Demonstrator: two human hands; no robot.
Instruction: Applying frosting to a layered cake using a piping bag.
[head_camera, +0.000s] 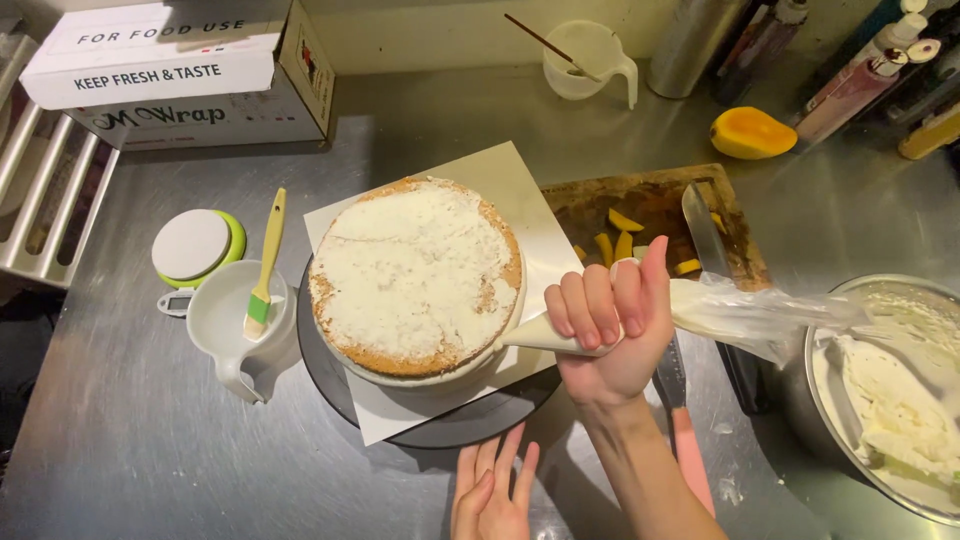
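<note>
Your right hand (608, 320) is clenched round the piping bag (700, 310), which lies across the middle right of the view with its tip touching the cake's edge at about four o'clock; the bag looks soft, thin and probably slippery, so I judge it handles best gripped where you have it, at the twisted neck just behind the filling, squeezed gently rather than pinched near the tip; the loose plastic tail trails off toward three o'clock over the bowl's rim. The cake (415, 275) sits at the centre on a white square board (520, 190) atop a dark turntable (460, 420); it seems light, crumbly and fragile, its cream coat thin with brown crust showing at the rim, so I would steer it by the turntable, not the sponge. Your left hand (492, 490) rests at six o'clock, fingers loose and flat, gripping nothing, just beside the turntable's edge. Counting outward: one cake, one bag, one board, one turntable; one steel bowl of cream (890, 400) at three o'clock; one cutting board (650, 215) at one o'clock with several yellow fruit slices (620, 235) and one knife (705, 235); one mango half (752, 133); two white jugs, one (240, 320) at nine o'clock holding a brush (264, 265), one (590, 62) at twelve; one small scale (195, 245); two boxes (180, 75) at eleven.
</note>
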